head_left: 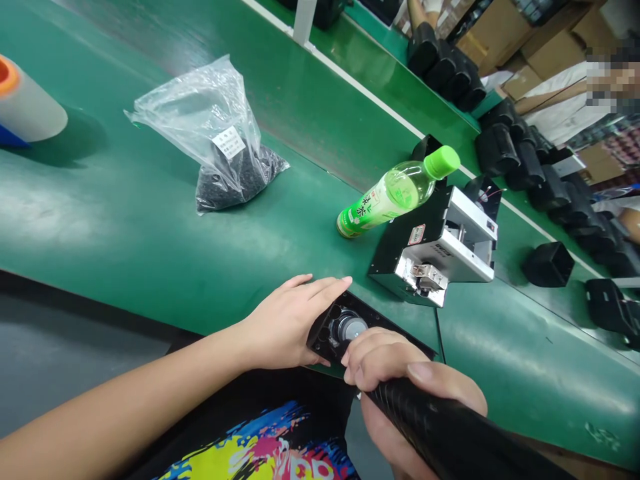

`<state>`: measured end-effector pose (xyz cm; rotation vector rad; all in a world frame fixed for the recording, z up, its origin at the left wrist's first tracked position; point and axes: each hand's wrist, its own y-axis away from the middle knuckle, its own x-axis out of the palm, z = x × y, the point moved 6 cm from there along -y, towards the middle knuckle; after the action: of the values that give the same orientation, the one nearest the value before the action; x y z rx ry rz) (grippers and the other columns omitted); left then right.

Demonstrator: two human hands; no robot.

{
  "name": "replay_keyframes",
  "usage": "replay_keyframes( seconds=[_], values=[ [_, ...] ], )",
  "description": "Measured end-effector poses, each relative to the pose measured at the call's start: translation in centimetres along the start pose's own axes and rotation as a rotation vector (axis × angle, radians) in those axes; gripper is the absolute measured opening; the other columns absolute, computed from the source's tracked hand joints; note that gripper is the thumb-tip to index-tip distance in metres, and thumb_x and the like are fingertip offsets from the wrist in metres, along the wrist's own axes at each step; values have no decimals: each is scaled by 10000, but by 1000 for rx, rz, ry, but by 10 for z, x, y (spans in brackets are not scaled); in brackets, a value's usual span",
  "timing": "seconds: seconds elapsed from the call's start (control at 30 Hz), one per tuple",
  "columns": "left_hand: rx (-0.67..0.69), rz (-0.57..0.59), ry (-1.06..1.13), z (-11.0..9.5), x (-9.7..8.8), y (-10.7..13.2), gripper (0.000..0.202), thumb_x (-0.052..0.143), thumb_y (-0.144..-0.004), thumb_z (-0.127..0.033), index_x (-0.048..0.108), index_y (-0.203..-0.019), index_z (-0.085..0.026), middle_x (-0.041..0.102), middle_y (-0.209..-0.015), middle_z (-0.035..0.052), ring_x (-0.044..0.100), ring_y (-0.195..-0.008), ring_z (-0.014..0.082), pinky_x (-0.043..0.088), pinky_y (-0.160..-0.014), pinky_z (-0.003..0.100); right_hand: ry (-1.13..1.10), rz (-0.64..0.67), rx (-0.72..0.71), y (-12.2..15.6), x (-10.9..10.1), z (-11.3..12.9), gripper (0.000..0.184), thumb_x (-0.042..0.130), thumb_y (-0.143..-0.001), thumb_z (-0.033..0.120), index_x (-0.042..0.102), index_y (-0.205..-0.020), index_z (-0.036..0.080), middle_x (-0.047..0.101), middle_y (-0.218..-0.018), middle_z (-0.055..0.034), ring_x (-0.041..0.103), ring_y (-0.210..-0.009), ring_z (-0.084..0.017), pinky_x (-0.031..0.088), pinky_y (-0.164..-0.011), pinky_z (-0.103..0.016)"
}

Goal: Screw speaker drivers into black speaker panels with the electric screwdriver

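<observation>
My right hand (395,367) is wrapped round the ribbed black body of an electric screwdriver (450,427), which runs out of view at the bottom right. Its tip points into a black speaker box (330,340), though my fingers hide the very end. Inside the box a round grey speaker cone (351,327) shows. My left hand (295,320) grips the near left end of the box, fingers along the far side and thumb along the near side. The box lies at the bench's front edge.
A screw feeder machine (430,253) stands beyond my right hand, with a green tea bottle (395,197) beside it. A plastic bag of small black parts (230,160) lies further left. At far left is a white roll (37,107). Black housings (550,263) line the back; a person works there.
</observation>
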<state>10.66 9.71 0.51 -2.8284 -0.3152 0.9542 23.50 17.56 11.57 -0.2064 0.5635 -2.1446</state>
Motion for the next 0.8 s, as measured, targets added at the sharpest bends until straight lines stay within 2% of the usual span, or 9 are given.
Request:
replay_keyframes(
  seconds=[0.07,0.13,0.2,0.23,0.37,0.47,0.57,0.7,0.8],
  values=[
    [4,5,-5,0,0,0,1470,1041,-711,-443,55,-1798,-352,525,-1766,166,575,-1585,376,381,-1358,637,-7,-37,-5,0,-2,2,269,584,-1105,262,794,-1247,351,798,-764,4,763,-622,-213,659,-647,-426],
    [9,4,-10,-1,0,0,1461,1039,-718,-442,54,-1793,-347,529,-1764,166,568,-1592,372,384,-1355,641,17,-12,51,-3,-2,0,270,558,-1114,335,819,-1063,287,776,-714,-16,754,-609,-219,651,-646,-428],
    [12,3,-11,-1,0,0,1442,1030,-733,-447,55,-1791,-344,529,-1764,167,568,-1592,370,383,-1355,643,66,51,134,-7,0,-4,426,505,-1125,411,787,-851,249,745,-648,-49,750,-599,-243,642,-635,-442],
    [12,3,-8,-1,0,0,1437,1027,-737,-450,57,-1792,-343,526,-1766,169,572,-1588,371,382,-1356,641,80,75,143,-9,1,-5,448,496,-1126,429,780,-829,249,740,-633,-55,749,-593,-253,638,-624,-447],
    [-2,3,13,0,0,0,1440,1026,-734,-436,66,-1803,-350,514,-1777,159,570,-1591,370,365,-1372,612,54,-13,-8,-11,0,3,219,567,-1105,295,785,-1105,318,767,-689,5,741,-562,-218,640,-614,-410],
    [-1,1,16,0,0,0,1448,1024,-730,-421,58,-1806,-352,518,-1775,149,566,-1595,362,354,-1381,595,50,-7,-6,-6,2,0,227,569,-1108,259,783,-1160,315,770,-741,3,758,-619,-205,655,-653,-407],
    [7,4,7,0,1,0,1459,1033,-719,-436,57,-1799,-340,530,-1763,157,569,-1593,357,372,-1369,606,16,4,-14,-1,1,1,322,564,-1103,217,763,-1322,343,795,-812,-3,775,-687,-213,667,-696,-435],
    [-3,11,-5,0,0,-1,1459,1045,-711,-455,73,-1793,-333,532,-1760,167,556,-1604,355,384,-1362,616,29,-6,72,1,-1,-4,290,519,-1119,218,797,-1052,264,787,-780,-15,783,-706,-205,668,-716,-412],
    [-9,11,-9,0,0,-1,1447,1037,-712,-439,84,-1795,-333,532,-1762,159,565,-1596,359,376,-1372,624,-18,-100,-55,1,3,-10,307,527,-1102,180,801,-1218,260,781,-775,9,747,-640,-188,657,-639,-376]
  ],
)
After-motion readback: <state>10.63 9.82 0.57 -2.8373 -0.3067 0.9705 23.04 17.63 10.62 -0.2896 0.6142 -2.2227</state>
